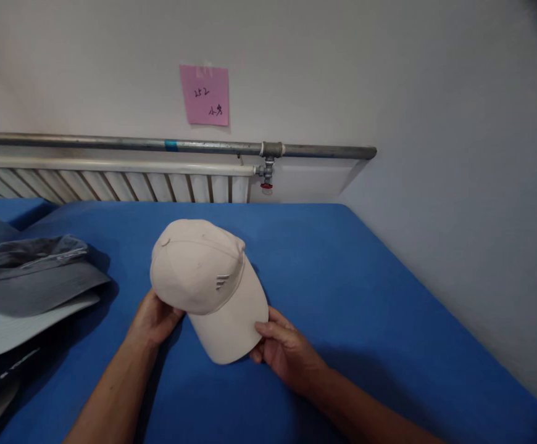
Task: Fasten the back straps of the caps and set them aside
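A beige baseball cap with a small striped logo is held between my two hands, over a blue-covered surface. Its crown faces up and its brim points toward the lower right. My right hand pinches the brim's right edge, thumb on top and fingers underneath. At the crown's lower left edge, my left hand grips the cap with its fingers partly hidden beneath it.
Several caps lie overlapped at the left, among them a grey cap and a dark cap. Behind the surface are a white radiator, a metal pipe and a red-handled valve. A pink note hangs on the wall.
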The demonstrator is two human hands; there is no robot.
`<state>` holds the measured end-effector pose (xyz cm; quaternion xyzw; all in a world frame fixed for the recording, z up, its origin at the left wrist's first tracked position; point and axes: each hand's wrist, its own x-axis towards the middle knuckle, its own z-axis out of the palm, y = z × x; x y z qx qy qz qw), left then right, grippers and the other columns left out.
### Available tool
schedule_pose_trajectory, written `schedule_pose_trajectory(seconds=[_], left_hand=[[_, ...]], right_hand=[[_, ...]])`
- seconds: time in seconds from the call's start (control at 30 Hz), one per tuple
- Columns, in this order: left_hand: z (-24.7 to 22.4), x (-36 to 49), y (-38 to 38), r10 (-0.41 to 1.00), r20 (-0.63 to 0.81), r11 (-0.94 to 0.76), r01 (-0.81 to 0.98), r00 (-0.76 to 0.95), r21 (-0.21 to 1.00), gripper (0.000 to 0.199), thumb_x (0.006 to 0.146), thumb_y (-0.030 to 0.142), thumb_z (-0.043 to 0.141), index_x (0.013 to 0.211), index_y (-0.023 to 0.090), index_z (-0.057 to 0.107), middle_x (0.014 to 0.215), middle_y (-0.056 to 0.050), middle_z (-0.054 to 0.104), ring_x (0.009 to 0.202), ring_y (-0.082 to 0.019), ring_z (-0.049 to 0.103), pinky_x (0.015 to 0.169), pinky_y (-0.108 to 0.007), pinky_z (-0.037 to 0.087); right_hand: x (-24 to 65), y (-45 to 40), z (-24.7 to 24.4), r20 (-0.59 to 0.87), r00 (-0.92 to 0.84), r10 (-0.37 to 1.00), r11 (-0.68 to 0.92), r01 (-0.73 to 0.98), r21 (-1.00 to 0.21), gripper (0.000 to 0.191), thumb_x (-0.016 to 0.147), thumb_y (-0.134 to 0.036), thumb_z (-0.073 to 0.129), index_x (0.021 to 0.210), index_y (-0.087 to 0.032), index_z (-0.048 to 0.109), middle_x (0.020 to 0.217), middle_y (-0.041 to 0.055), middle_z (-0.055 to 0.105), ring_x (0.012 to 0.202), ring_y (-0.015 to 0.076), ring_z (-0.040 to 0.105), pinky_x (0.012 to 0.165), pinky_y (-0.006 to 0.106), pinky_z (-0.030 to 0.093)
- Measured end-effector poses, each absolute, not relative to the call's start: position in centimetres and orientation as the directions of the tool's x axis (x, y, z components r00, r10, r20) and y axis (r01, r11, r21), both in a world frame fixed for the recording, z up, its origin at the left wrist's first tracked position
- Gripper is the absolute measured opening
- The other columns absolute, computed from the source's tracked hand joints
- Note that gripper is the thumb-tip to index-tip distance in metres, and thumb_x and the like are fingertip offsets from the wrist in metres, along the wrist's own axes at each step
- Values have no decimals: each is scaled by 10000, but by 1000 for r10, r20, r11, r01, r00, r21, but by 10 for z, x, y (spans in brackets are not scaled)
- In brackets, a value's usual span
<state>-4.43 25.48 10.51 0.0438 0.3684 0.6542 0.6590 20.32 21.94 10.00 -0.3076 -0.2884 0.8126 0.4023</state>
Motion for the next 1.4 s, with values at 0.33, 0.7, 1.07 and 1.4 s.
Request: schedule_pose_trajectory(seconds=[0.33,0.7,1.07,1.4], left_hand=[[123,-44,249,938,-321,97,-793,-129,601,380,967,418,433,959,134,685,929,-164,729,887,-291,721,776,-482,611],[127,-53,249,902,-375,144,-669,-215,729,477,982,463,380,936,121,709,816,-112,725,662,-204,688,556,-287,560],[123,-44,231,986,-164,160,-315,16,935,423,690,227,798,1104,152,748,1168,-144,726,1046,-302,670,797,-287,551],[131,-36,234,952,-253,202,-269,-173,942,433,673,27,758,1087,154,747,1148,-111,729,1093,-274,644,816,-222,514]], right_hand=[[250,257,116,432,-75,899,438,152,-886,136,890,-313,608,969,-286,715,1137,51,654,1071,209,607,969,407,468],[278,273,118,559,-2,829,547,215,-809,196,902,-207,554,776,-272,689,1336,15,578,1290,234,508,1120,514,352],[269,277,123,260,146,955,277,-109,-955,284,844,-365,684,1123,-326,646,1322,13,614,1244,222,558,1054,447,444],[248,258,119,75,-52,996,56,-306,-950,406,867,-575,515,1085,-253,633,1144,61,688,1142,275,610,882,427,535]])
